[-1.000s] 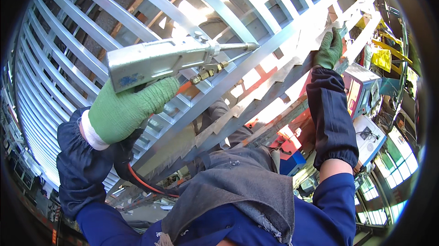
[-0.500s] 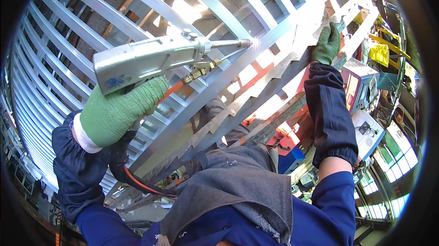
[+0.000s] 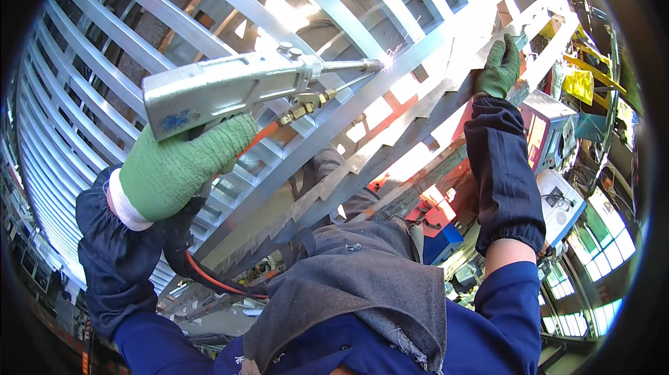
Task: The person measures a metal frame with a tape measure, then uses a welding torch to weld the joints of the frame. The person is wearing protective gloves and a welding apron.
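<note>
My left hand [image 3: 167, 169], in a green glove, is closed round the grip of a silver handheld welding gun [image 3: 230, 86]. The gun's nozzle points right and touches down where a slat meets the long rail of a slatted metal frame [image 3: 334, 113]. At its tip a bright spot glows, with thin sparks flying up. A brass fitting and a thin wire guide [image 3: 306, 106] run beneath the nozzle, with an orange hose [image 3: 259, 136] behind. Farther right, my gloved right hand [image 3: 498, 68] is bent over the edge of a metal bar [image 3: 512, 37] beside the frame.
Slats fill the left and far side. A notched support beam [image 3: 390, 139] runs along the near side of the frame. Boxy machines [image 3: 547, 127] and a yellow bag [image 3: 578, 83] stand at the right. Dark cables [image 3: 209, 276] hang near my left forearm.
Sparks now spray up from the nozzle tip, where there was a compact glow before. The left hand, with the welding gun, has barely shifted; the right hand stays in place.
</note>
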### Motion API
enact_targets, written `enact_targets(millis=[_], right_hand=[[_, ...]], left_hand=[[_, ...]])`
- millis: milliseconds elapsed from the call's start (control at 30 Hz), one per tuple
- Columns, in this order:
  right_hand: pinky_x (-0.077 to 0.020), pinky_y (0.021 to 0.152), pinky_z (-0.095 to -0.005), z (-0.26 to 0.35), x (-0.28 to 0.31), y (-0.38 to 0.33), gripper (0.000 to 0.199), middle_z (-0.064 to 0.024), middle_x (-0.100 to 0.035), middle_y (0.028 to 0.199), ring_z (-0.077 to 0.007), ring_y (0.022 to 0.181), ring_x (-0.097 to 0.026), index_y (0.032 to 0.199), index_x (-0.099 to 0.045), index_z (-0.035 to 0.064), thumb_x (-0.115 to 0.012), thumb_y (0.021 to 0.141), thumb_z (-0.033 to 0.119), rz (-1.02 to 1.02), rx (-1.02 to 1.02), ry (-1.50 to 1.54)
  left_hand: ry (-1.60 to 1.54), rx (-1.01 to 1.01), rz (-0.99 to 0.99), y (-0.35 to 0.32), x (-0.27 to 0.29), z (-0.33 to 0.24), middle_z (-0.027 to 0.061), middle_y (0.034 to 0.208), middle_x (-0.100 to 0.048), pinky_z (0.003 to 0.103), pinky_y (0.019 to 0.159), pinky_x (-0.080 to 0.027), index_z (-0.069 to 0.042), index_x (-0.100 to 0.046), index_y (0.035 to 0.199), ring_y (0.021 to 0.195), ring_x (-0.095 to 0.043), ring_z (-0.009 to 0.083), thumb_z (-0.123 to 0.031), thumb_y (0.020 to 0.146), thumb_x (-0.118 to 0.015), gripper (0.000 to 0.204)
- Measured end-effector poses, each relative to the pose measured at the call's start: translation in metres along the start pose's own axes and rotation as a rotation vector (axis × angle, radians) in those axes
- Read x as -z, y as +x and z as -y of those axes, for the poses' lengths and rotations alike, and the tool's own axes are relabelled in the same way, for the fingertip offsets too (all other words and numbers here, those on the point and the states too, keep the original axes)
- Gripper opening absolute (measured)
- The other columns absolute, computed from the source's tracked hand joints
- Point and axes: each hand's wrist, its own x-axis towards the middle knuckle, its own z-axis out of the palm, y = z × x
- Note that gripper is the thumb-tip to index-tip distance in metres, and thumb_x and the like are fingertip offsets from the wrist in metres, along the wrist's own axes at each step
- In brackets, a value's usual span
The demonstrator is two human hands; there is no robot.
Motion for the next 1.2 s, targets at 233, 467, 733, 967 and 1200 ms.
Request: enact_targets(millis=[233, 467, 733, 967, 1200], right_hand=[[-0.0573, 0.092, -0.0327, -0.005, 0.001, 0.001, 0.035, -0.0129, -0.074, 0.12, -0.0201, 0.104, -0.071, 0.135, -0.069, -0.0038, -0.064, 0.109, 0.02, 0.022, -0.018, 0.024], [-0.058, 0.09, -0.0324, -0.004, 0.003, 0.001, 0.035, -0.0125, -0.075, 0.117, -0.0199, 0.101, -0.071, 0.134, -0.07, -0.0041, -0.065, 0.108, 0.019, 0.009, 0.005, -0.025], [-0.0581, 0.089, -0.0326, -0.01, 0.001, 0.003, 0.036, -0.012, -0.076, 0.115, -0.0195, 0.099, -0.072, 0.135, -0.07, -0.0036, -0.065, 0.108, 0.02, -0.01, 0.046, -0.008], [-0.0579, 0.092, -0.0326, 0.002, 0.001, -0.001, 0.035, -0.0128, -0.076, 0.119, -0.0209, 0.105, -0.072, 0.132, -0.071, -0.0032, -0.065, 0.108, 0.022, 0.018, -0.049, 0.001], [-0.0579, 0.094, -0.0336, -0.017, 0.003, 0.006, 0.037, -0.0151, -0.076, 0.124, -0.0232, 0.108, -0.074, 0.135, -0.071, -0.0021, -0.067, 0.107, 0.022, 0.007, 0.043, -0.062]], left_hand=[[0.059, 0.005, -0.023, -0.003, 0.002, 0.002, 0.0015, 0.086, -0.07, 0.026, 0.061, -0.049, -0.002, -0.072, 0.125, 0.07, -0.061, 0.0088, -0.031, 0.101, -0.08, 0.039], [0.1, -0.049, -0.042, -0.004, -0.002, 0.004, 0.0025, 0.081, -0.068, 0.027, 0.06, -0.049, -0.003, -0.071, 0.121, 0.066, -0.061, 0.0104, -0.033, 0.102, -0.076, 0.036], [0.132, -0.112, -0.079, -0.014, 0.001, 0.008, 0.002, 0.084, -0.069, 0.027, 0.061, -0.05, -0.002, -0.071, 0.124, 0.069, -0.063, 0.0103, -0.031, 0.101, -0.077, 0.037], [0.124, -0.092, -0.115, -0.039, 0.013, 0.021, 0.0033, 0.091, -0.071, 0.027, 0.065, -0.052, -0.001, -0.07, 0.126, 0.073, -0.064, 0.0103, -0.021, 0.099, -0.08, 0.035], [0.145, -0.048, -0.081, -0.045, 0.019, 0.027, 0.0026, 0.09, -0.07, 0.027, 0.064, -0.051, -0.001, -0.07, 0.123, 0.073, -0.062, 0.0097, -0.022, 0.098, -0.08, 0.034]])
